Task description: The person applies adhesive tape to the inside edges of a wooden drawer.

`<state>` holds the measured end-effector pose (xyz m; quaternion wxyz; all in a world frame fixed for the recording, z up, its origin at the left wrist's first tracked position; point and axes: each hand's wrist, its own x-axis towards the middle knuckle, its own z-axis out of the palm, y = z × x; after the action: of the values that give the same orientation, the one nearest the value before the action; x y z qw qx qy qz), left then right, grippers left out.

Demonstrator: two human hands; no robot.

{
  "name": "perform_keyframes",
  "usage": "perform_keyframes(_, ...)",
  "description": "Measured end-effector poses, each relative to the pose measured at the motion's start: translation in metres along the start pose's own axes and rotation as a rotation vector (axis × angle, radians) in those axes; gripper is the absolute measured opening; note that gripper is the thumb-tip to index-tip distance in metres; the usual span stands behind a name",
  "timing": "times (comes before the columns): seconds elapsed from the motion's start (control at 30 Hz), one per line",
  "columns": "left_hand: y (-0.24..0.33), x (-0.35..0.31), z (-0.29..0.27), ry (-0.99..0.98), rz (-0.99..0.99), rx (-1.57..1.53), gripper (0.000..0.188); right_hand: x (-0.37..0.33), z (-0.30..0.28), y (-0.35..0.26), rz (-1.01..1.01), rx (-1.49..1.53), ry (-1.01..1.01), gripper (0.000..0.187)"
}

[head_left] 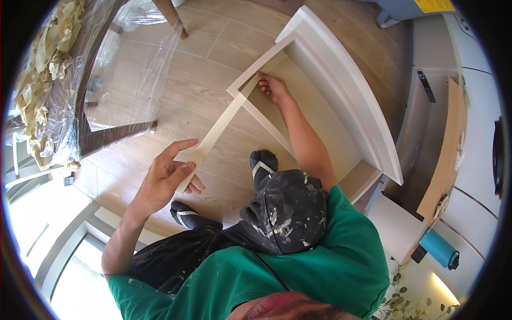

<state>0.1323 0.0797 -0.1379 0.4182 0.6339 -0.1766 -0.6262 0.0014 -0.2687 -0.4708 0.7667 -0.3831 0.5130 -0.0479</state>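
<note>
A long, pale, flat strip (220,129) runs slantwise across the corner of a wooden drawer (266,63). Its near end lies between the thumb and fingers of my left hand (162,178), with the index finger stretched out. At the far end, my right hand (273,89) reaches inside the drawer, fingers curled closed at the strip's tip. Whether the strip is tape or thin wood, I cannot tell. The drawer rests tilted in front of me, its broad pale front panel (341,69) on the right. My right forearm passes over the drawer's thin back edge.
Plastic sheeting (141,64) and crumpled tan paper (53,64) cover dark-legged furniture at left. An open cabinet bay (410,144) with a loose brown board (444,149) stands at right. A teal bottle (440,249) lies near it. My feet are on the wood-look floor (202,69).
</note>
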Motion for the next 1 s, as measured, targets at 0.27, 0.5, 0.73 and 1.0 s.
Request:
perform_keyframes(0.27, 0.012, 0.001, 0.016, -0.061, 0.116, -0.114, 0.051, -0.005, 0.008, -0.003, -0.055, -0.099, 0.128, 0.021)
perform_keyframes(0.5, 0.043, 0.017, 0.041, -0.146, 0.165, -0.161, 0.054, -0.010, 0.017, -0.008, -0.073, -0.145, 0.228, 0.018)
perform_keyframes(0.73, 0.039, 0.020, 0.051, -0.177, 0.150, -0.157, 0.056, -0.010, 0.020, -0.009, -0.072, -0.169, 0.249, 0.018)
perform_keyframes(1.0, 0.042, 0.021, 0.051, -0.163, 0.145, -0.153, 0.055, -0.016, 0.023, -0.011, -0.108, -0.158, 0.268, 0.017)
